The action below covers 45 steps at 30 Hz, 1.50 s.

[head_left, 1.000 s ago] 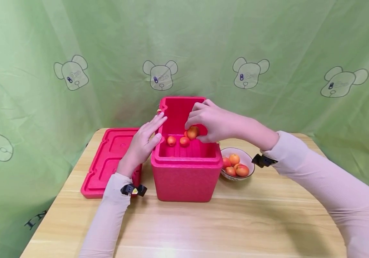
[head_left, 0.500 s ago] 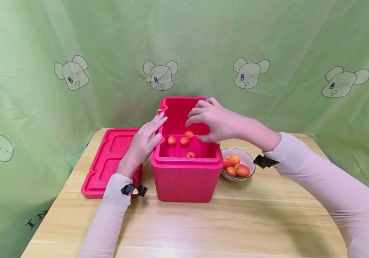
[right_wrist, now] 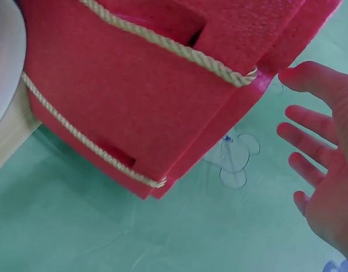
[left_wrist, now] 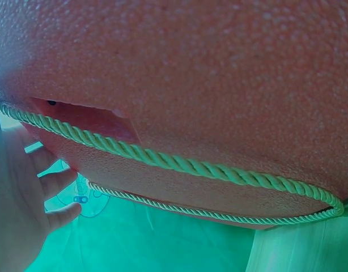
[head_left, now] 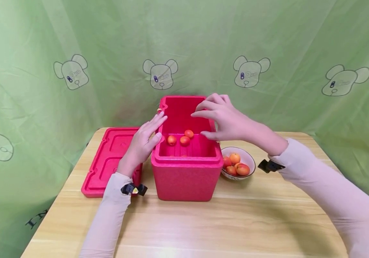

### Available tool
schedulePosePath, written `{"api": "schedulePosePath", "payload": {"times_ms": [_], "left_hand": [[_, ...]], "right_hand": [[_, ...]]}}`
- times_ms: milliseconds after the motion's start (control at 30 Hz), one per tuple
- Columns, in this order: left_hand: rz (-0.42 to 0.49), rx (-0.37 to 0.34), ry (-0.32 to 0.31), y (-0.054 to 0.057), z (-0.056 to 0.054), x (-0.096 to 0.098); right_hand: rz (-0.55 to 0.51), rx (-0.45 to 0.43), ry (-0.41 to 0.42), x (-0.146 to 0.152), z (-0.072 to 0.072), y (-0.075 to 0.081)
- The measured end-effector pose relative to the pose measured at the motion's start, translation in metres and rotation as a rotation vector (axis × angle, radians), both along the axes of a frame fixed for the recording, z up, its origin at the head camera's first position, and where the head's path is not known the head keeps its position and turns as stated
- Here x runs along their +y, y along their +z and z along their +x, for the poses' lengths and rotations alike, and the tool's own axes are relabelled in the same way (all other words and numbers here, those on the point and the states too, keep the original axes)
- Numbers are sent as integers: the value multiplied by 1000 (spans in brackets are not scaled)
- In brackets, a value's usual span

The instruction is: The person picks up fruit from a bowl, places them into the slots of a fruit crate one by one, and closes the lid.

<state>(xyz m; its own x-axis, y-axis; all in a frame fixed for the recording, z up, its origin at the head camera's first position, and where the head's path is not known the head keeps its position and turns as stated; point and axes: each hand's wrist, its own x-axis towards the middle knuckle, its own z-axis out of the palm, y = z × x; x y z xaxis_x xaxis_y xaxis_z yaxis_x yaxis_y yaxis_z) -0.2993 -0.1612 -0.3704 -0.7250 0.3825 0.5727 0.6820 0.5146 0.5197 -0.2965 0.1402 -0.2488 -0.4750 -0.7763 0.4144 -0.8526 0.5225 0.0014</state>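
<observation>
A deep red foam box (head_left: 187, 182) stands lidless on the table. Inside it, three small orange-red fruits (head_left: 185, 141), apricot-like, lie on the floor of the box; the near wall hides part of the inside. My left hand (head_left: 140, 145) rests along the box's left rim with its fingers straight. Above the right rim is my right hand (head_left: 224, 118), fingers spread and holding nothing; the right wrist view also shows its fingers apart. Right of the box, a white bowl (head_left: 250, 161) with a dark rim holds several similar fruits (head_left: 242, 169).
Left of the box lies its red lid (head_left: 110, 157), partly behind my left forearm. Cord handles (right_wrist: 179, 51) run along the box's sides. A green curtain (head_left: 203, 36) with bear-head prints hangs behind the wooden table (head_left: 184, 229).
My right hand has let go of a fruit inside the box and moved up and right. The released fruit dropped toward the near wall and is now almost hidden behind it. My left hand stays put.
</observation>
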Motion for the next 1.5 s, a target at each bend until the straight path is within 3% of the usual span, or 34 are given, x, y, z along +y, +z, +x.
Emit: {"api": "schedulePosePath", "payload": {"times_ms": [233, 600, 1000, 1200, 1500], "left_hand": [[3, -8, 2, -1, 0, 1], [5, -20, 6, 1, 2, 1], [12, -17, 0, 2, 2, 2], [17, -3, -2, 1, 0, 1], [12, 15, -10, -1, -3, 1]], "right_hand": [[-124, 48, -56, 37, -7, -9], [-206, -68, -183, 90, -13, -44], [-137, -199, -165, 117, -17, -95], [-55, -336, -185, 125, -15, -103], [89, -420, -205, 137, -12, -115]]}}
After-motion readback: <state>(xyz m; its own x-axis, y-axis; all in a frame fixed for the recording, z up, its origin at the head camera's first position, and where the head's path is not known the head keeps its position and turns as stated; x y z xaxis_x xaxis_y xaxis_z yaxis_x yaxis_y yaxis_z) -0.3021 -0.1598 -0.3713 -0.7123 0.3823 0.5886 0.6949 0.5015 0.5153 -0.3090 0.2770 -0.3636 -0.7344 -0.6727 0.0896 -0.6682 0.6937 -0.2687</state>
